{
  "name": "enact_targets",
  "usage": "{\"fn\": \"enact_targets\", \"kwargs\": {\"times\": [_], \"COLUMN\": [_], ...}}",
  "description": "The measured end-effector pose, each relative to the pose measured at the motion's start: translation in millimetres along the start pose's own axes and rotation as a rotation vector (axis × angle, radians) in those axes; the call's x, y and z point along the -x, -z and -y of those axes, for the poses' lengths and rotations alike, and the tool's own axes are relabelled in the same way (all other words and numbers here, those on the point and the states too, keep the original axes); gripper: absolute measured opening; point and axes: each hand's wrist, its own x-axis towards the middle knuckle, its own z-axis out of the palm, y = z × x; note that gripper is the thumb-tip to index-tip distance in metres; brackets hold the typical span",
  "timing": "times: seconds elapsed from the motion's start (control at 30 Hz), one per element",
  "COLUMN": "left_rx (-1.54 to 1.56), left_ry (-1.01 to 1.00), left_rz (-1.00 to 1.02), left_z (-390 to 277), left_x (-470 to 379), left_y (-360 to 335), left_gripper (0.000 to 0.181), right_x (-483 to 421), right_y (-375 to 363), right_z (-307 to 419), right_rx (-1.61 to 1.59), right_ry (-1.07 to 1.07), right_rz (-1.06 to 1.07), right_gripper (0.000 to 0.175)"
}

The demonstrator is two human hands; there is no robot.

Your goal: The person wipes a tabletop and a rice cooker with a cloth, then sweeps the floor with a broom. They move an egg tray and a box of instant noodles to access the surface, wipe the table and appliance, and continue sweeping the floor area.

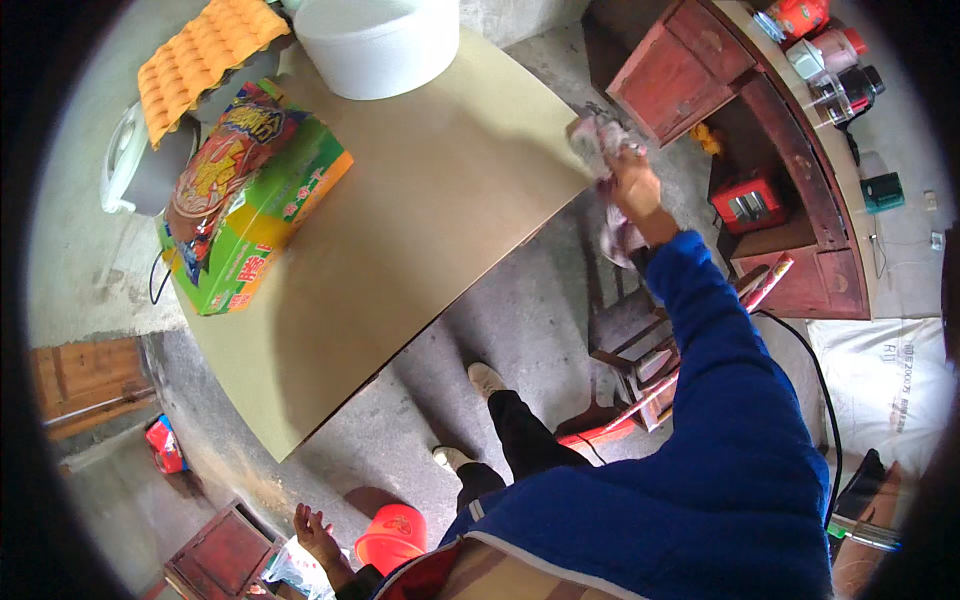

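My right hand [636,187] grips a crumpled pink-and-white cloth [600,141] at the right corner of a beige tabletop [420,202]. Part of the cloth hangs below the hand, past the table edge. Well away from the table, my left hand [318,534] is held low at the lower left, above a red plastic bucket [391,531]. Its fingers are apart and nothing is in them. On the table's left side a red snack bag [225,165] lies on a green printed carton [289,217]. A round white tub [379,49] stands at the far edge.
An orange egg tray [206,56] and a grey-white appliance [146,161] stand behind the carton. To the right are a wooden chair [630,326] and a red wooden desk [802,277] bearing jars. A small red cabinet [221,551] sits at lower left.
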Motion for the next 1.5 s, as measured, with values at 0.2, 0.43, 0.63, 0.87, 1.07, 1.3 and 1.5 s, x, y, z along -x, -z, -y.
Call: {"fn": "enact_targets", "kwargs": {"times": [0.2, 0.43, 0.63, 0.87, 1.07, 1.3, 1.5], "left_rx": [-0.012, -0.166, -0.13, -0.397, -0.587, -0.127, -0.197], "left_ry": [-0.047, -0.336, -0.337, -0.612, -0.642, -0.487, -0.439], "left_rz": [0.033, 0.172, 0.125, 0.124, 0.169, 0.422, 0.869], "left_z": [-56, -132, -141, -125, -139, -150, -117], "left_x": [-6, -19, -34, -42, -62, -35, 11], "left_y": [-28, -96, -110, -111, -105, -116, -164], "left_gripper": [0.047, 0.043, 0.038, 0.037, 0.032, 0.026, 0.021], "right_x": [1, -6, -24, 47, 196, 259, 224], "right_y": [10, -1, -2, -48, -72, -86, -105], "right_z": [-20, -19, -19, 82, 204, 228, 176], "right_rx": [-0.122, 0.108, -0.051, -0.684, -1.102, -1.644, -0.88], "right_ry": [0.012, -0.213, 0.139, -0.137, -0.127, -0.788, -0.583], "right_rz": [-0.163, 0.083, -0.306, -0.234, 0.085, 0.256, -0.111], "right_gripper": [0.032, 0.035, 0.035, 0.027, 0.033, 0.027, 0.026]}}
